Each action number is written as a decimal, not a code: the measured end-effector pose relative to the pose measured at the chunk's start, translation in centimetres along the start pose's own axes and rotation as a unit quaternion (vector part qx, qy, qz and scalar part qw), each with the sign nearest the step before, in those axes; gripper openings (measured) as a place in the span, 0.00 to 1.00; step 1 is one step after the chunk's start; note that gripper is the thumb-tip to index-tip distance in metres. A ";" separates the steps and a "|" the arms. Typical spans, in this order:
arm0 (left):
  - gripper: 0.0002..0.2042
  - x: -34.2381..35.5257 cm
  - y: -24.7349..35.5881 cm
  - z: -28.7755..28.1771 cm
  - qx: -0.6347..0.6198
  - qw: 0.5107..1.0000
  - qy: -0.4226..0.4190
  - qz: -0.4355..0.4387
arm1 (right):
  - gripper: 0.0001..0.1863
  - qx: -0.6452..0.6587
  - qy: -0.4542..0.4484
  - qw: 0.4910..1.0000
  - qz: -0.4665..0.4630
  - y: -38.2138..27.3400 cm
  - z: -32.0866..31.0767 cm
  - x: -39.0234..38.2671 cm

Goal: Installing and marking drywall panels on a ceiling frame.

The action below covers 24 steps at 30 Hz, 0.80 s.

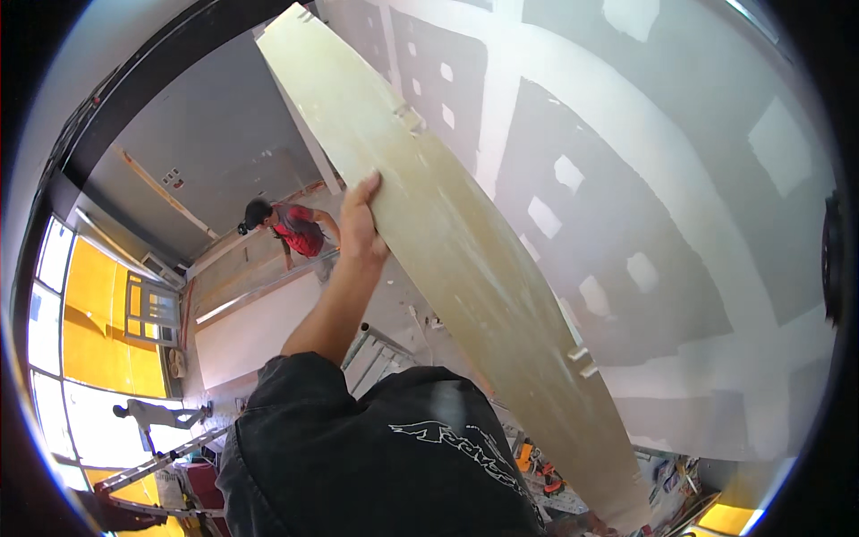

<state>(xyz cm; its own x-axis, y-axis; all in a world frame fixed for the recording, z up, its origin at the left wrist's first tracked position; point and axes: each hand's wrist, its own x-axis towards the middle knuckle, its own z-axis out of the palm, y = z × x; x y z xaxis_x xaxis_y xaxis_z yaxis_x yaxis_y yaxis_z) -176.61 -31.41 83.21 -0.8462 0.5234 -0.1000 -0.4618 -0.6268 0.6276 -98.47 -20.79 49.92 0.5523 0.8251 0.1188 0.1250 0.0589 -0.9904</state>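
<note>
My left hand is closed on the near long edge of a long, pale board, its thumb lying on the face turned toward me. The board slants from the upper left down to the lower right across the view. Small notched spots show along its far edge, and its face carries whitish smears. At the board's low end, a small skin-toned patch at the picture's rim may be my right hand, but too little shows to make out its fingers.
Behind the board rises a grey wall with white filler patches. A person in a red top bends beside a large pale panel. A ladder stands lower left, and orange tools lie below the board.
</note>
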 end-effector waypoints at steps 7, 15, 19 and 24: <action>0.19 5.2 5.5 -2.8 -0.004 0.997 -0.057 0.059 | 0.29 -0.060 -0.002 0.996 -0.068 -2.3 0.4 2.9; 0.22 8.6 9.4 0.0 -0.033 0.991 -0.095 0.086 | 0.30 -0.125 0.050 0.978 -0.162 -8.6 -4.5 6.1; 0.23 12.2 12.1 3.1 -0.042 0.988 -0.113 0.096 | 0.31 -0.157 0.105 0.954 -0.232 -14.5 -9.8 9.9; 0.26 18.2 13.7 11.2 -0.109 0.934 -0.290 0.179 | 0.31 -0.195 0.168 0.912 -0.318 -22.7 -18.8 11.6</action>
<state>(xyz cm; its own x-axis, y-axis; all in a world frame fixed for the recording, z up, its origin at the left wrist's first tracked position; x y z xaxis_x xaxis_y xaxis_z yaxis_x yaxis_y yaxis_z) -195.33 -24.03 98.59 -0.6991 0.4427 0.5615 -0.2738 -0.8911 0.3618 -79.43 -23.07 75.07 0.4787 0.4715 0.7406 0.7564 0.2068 -0.6205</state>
